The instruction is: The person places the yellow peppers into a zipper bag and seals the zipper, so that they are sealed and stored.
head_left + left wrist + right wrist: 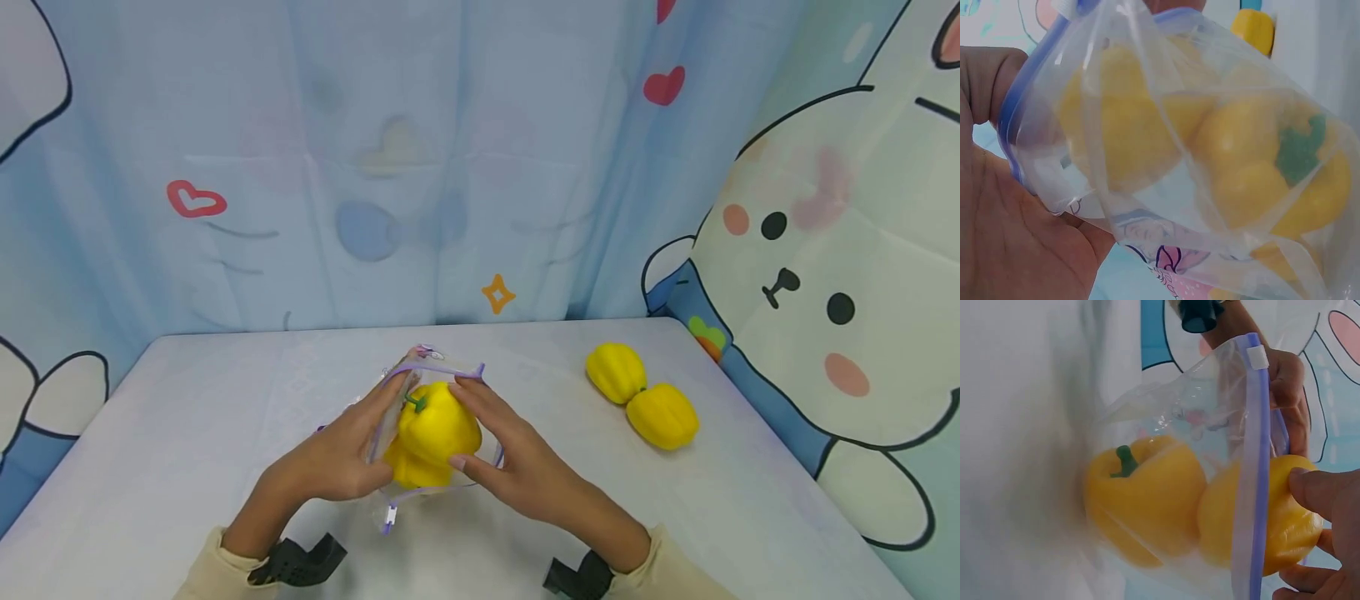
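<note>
A clear zip bag [1172,412] with a purple zip edge stands with its mouth spread in the middle of the table. My left hand [348,450] grips the bag's left side by the rim. In my right hand [517,458] a yellow bell pepper [1294,515] is held between thumb and fingers, partly inside the bag's mouth. Deeper in the bag lies another yellow bell pepper [1147,494] with a green stem. Through the film in the left wrist view, yellow peppers [1241,169] show; the bag's bottom is partly hidden.
Two more yellow bell peppers, one farther back [617,372] and one nearer [663,417], lie touching on the right of the white table [240,400]. A light blue patterned curtain [315,125] hangs behind the table, its rabbit print at the right.
</note>
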A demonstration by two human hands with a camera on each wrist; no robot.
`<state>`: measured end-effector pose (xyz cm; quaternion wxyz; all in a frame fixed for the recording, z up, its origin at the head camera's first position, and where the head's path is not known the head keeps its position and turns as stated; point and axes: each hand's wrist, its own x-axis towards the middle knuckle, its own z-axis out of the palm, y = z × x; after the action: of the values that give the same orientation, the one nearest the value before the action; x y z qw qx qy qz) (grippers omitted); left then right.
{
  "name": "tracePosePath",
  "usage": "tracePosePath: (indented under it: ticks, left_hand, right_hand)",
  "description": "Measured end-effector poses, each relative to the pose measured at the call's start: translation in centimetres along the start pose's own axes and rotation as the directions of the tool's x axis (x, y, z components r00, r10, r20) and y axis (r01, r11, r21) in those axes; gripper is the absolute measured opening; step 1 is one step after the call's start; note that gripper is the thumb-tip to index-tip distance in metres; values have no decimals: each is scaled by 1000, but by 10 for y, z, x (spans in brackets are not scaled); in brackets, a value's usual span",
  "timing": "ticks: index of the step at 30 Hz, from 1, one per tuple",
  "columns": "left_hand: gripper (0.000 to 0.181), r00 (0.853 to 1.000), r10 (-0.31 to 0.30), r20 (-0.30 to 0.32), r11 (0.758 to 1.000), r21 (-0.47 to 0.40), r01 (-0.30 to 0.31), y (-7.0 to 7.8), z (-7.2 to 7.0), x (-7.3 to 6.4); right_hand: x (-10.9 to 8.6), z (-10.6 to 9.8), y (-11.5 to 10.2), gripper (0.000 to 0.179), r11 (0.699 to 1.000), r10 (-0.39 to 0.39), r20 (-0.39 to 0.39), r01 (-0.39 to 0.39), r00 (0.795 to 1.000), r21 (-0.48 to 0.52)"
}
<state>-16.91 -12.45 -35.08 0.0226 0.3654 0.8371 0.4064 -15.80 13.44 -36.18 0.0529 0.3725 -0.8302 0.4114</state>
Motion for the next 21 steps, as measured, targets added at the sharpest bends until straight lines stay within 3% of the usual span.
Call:
tracePosePath:
  ticks: [13, 21]
  left_hand:
    - [100, 1000, -22, -4, 1000, -12, 22, 3, -1, 0]
    - [101, 998, -57, 4, 998, 12, 57, 8, 1, -1]
  right_hand:
    - [2, 8, 4, 78, 1000, -22, 17, 23, 1000, -14]
    - [2, 12, 4, 76, 1000, 2, 21, -2, 1000, -29]
